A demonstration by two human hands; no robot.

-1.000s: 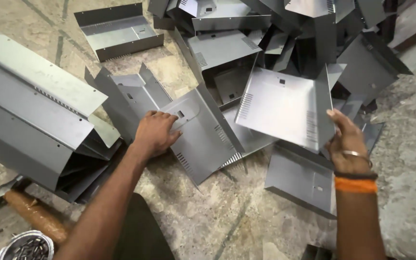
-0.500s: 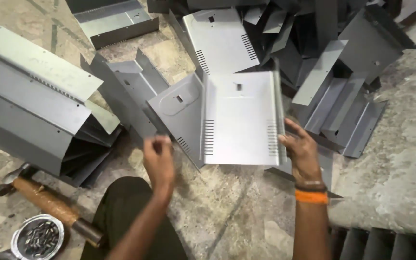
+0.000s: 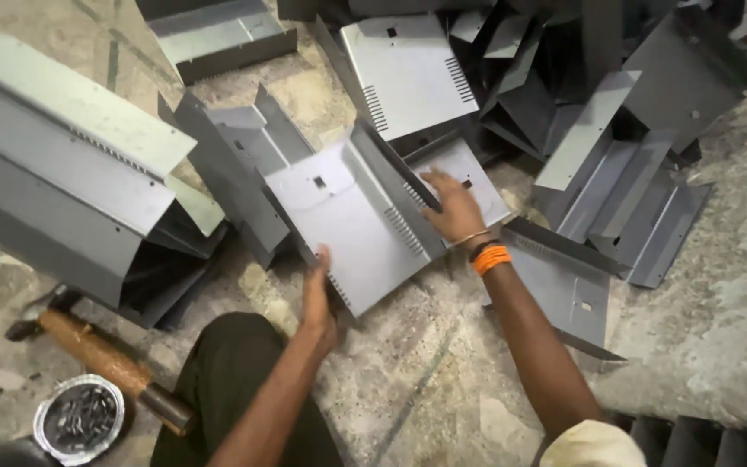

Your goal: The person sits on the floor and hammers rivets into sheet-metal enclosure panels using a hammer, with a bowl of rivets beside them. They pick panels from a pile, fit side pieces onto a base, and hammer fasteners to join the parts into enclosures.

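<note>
A grey bent sheet-metal panel (image 3: 347, 220) with vent slots and a small square hole lies tilted on the stone floor in front of me. My left hand (image 3: 316, 296) grips its near lower edge. My right hand (image 3: 453, 207), with an orange band at the wrist, presses flat with spread fingers on the panel's far right flange. Another slotted panel (image 3: 408, 73) lies just beyond it.
Stacked grey panels (image 3: 62, 173) rise at the left. A heap of dark bent metal parts (image 3: 616, 130) fills the top right. A wooden-handled hammer (image 3: 101, 359) and a small round tin of screws (image 3: 78, 418) lie at the lower left. My knee (image 3: 235, 372) is below.
The panel that my right hand held up has come down onto the floor pile. My left hand moved forward and took its near edge; my right hand shifted onto its far flange.
</note>
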